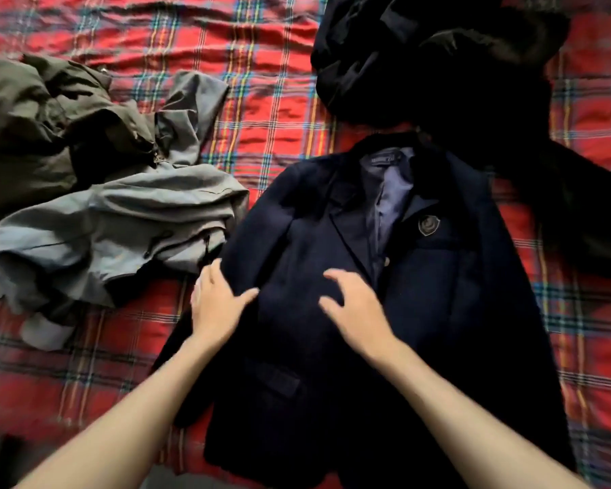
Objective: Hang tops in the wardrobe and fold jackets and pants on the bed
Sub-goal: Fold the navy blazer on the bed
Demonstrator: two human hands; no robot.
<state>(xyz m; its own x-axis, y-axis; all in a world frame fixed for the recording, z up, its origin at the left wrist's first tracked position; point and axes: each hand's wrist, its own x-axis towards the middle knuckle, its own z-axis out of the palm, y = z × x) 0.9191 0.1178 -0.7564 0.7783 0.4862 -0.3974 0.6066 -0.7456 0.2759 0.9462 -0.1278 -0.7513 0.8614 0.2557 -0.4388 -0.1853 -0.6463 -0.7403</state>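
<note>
The left hand [216, 305] lies flat, fingers loose, on the nine o'clock edge of a navy cloth blazer [438, 312]. The right hand [353, 308], fingers spread and gripping nothing, rests mid-chest. The blazer lies face-up on the red tartan bedcover [261, 100], hem at six o'clock, collar at twelve. The left hand is nearer the sleeve.

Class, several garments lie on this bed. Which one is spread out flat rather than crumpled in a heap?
The navy blazer with the chest badge, laid front-up; the grey jacket, olive garment and black garment lie bunched.
</note>
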